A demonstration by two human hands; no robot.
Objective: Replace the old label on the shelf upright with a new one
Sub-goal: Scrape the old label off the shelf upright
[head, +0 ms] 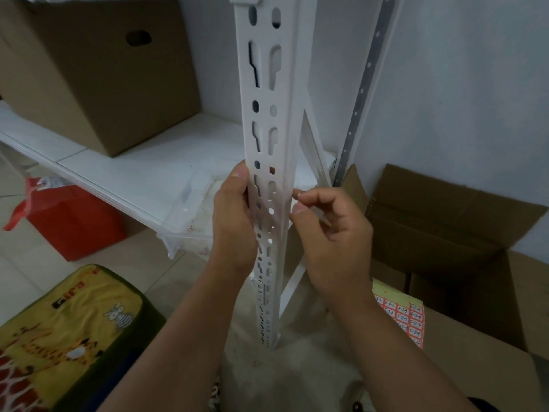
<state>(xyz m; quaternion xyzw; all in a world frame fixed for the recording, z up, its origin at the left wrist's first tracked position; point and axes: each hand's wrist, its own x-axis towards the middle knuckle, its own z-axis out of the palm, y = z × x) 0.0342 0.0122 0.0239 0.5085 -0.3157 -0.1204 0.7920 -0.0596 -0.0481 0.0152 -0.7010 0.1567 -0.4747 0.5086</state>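
Observation:
A white slotted shelf upright runs from the top of the view down to the floor in the middle. My left hand wraps around its left edge at about mid-height, thumb on the front face. My right hand is at the upright's right edge, thumb and forefinger pinched together on something small and pale that I cannot make out. A sheet of red and pale labels with handwritten numbers lies on a box at the lower right.
A white shelf board carries a closed cardboard box. Under it stand a clear plastic bin and a red bag. Open cardboard boxes sit at the right. A yellow cushion lies lower left. A grey perforated strip runs up the wall.

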